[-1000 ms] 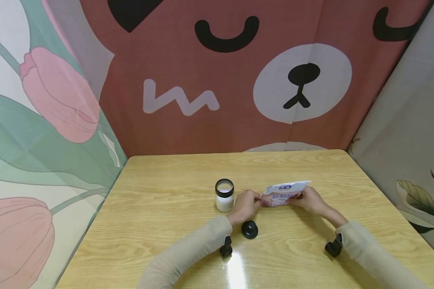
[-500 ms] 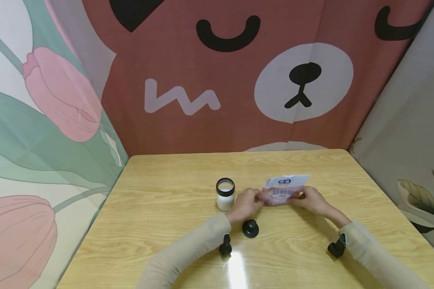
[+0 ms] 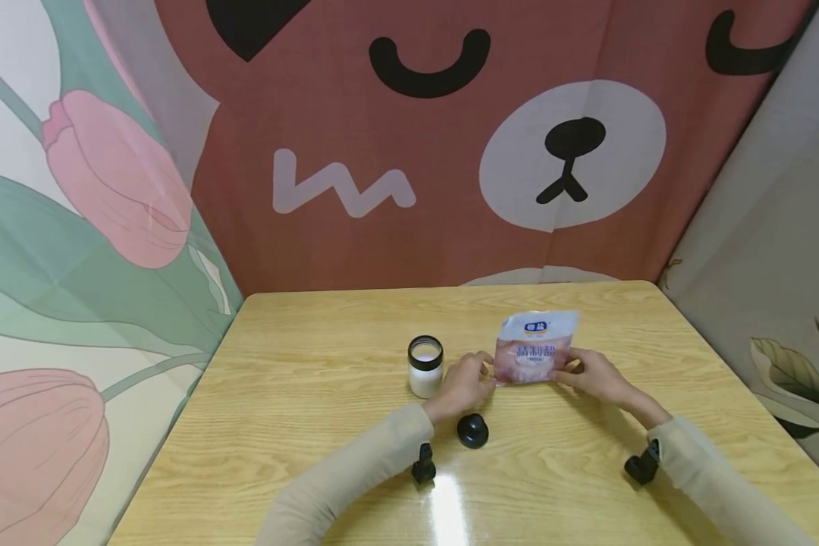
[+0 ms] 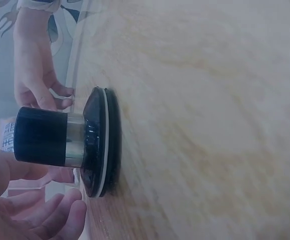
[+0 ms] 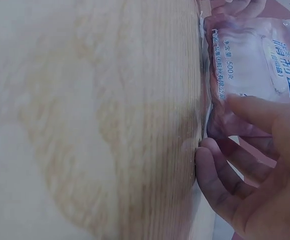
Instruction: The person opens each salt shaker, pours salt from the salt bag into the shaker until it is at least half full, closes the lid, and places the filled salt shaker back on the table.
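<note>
A pink and white bag of salt stands upright on the table, its printed front towards me. With thumb and fingers my left hand pinches its lower left corner. My right hand grips the lower right edge; in the right wrist view the thumb lies on the front of the bag and fingers sit behind. Left of my left hand stands an uncapped jar with a black collar and white contents. A black knobbed lid lies just below that hand; in the left wrist view, the lid partly hides the bag.
The wood-grain table reaches back to a wall hanging with a bear face. A floral curtain borders the left side and a grey one the right. Black wrist cameras hang under both sleeves.
The bag of salt has tipped up from a leaning position to upright, its front now facing me. My right hand has shifted slightly right; the left keeps its hold. Jar and lid stay put.
</note>
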`<act>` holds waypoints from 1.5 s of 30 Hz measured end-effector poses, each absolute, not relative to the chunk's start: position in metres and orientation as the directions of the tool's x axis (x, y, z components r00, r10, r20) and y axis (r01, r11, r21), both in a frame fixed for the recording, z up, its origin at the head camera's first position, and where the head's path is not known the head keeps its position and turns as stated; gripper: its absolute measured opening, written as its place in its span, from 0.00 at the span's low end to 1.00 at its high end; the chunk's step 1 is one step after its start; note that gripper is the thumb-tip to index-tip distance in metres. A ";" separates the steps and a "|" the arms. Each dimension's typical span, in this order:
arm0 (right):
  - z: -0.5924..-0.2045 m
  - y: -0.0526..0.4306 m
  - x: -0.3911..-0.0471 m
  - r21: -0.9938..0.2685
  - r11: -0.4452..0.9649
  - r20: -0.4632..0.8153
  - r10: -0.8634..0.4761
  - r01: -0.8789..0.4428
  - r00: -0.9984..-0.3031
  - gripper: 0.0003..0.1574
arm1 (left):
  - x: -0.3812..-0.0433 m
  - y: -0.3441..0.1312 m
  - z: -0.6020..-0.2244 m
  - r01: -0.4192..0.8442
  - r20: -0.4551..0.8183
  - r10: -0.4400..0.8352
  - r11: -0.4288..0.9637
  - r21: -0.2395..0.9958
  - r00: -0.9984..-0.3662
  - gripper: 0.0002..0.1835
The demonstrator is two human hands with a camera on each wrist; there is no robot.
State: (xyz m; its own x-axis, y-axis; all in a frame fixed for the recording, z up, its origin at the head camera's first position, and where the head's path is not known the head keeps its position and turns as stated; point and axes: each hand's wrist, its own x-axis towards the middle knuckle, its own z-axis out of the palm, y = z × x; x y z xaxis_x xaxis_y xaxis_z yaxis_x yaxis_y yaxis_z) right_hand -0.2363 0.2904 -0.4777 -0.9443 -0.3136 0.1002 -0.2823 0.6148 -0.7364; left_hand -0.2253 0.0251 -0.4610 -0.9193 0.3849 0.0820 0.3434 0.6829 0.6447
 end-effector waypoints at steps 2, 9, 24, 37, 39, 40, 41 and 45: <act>-0.478 0.290 -0.237 -0.743 0.606 0.097 -0.325 -0.286 -0.941 0.17 | -0.225 0.025 -0.461 0.336 0.077 0.381 0.682 0.650 -0.922 0.19; -0.476 0.290 -0.237 -0.760 0.585 0.084 -0.341 -0.281 -0.936 0.22 | -0.224 0.024 -0.459 0.317 0.070 0.367 0.674 0.667 -0.928 0.20; -0.474 0.290 -0.235 -0.687 0.615 0.185 -0.367 -0.387 -0.912 0.24 | -0.226 0.024 -0.461 0.385 0.093 0.434 0.657 0.648 -0.896 0.13; -0.479 0.287 -0.238 -0.686 0.522 0.299 -0.433 -0.507 -0.850 0.25 | -0.232 0.035 -0.460 0.484 0.189 0.458 0.700 0.525 -0.869 0.04; -0.477 0.287 -0.238 -0.682 0.526 0.306 -0.427 -0.509 -0.851 0.24 | -0.234 0.035 -0.459 0.493 0.202 0.459 0.701 0.515 -0.865 0.05; -0.476 0.287 -0.238 -0.681 0.532 0.305 -0.418 -0.503 -0.856 0.21 | -0.235 0.035 -0.459 0.496 0.205 0.461 0.702 0.511 -0.863 0.05; -0.476 0.287 -0.238 -0.668 0.544 0.312 -0.415 -0.508 -0.855 0.19 | -0.236 0.036 -0.459 0.497 0.203 0.463 0.703 0.509 -0.863 0.04; -0.474 0.287 -0.238 -0.607 0.542 0.389 -0.436 -0.581 -0.812 0.14 | -0.241 0.037 -0.462 0.491 0.176 0.467 0.735 0.468 -0.866 0.03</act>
